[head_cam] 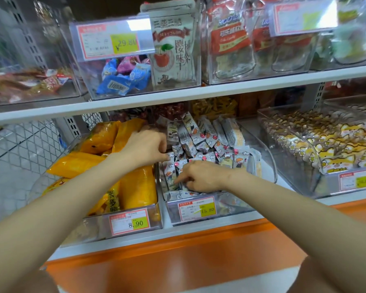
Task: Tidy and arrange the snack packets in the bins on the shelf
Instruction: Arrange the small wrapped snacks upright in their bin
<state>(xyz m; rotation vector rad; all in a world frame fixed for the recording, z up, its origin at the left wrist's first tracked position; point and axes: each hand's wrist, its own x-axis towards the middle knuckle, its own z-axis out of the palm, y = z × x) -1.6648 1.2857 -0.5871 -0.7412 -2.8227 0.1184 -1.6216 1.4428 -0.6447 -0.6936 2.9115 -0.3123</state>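
Small white snack packets (207, 136) with cartoon prints fill the clear middle bin (262, 144) on the lower shelf. Both hands are inside this bin. My left hand (146, 148) reaches in from the left side, its fingers curled down onto packets near the bin's left wall. Nearer the bin's front, my right hand (199, 176) pinches a packet (171, 178) that stands on edge, with the index finger stretched along it. The fingertips of both hands are partly hidden among the packets.
Left of it, a clear bin (135, 225) holds large yellow bags (135, 187). The bin at the right (304, 149) holds yellow-and-white packets. An upper shelf (199, 92) carries more clear bins. An orange ledge (178, 250) runs below the shelf's front edge.
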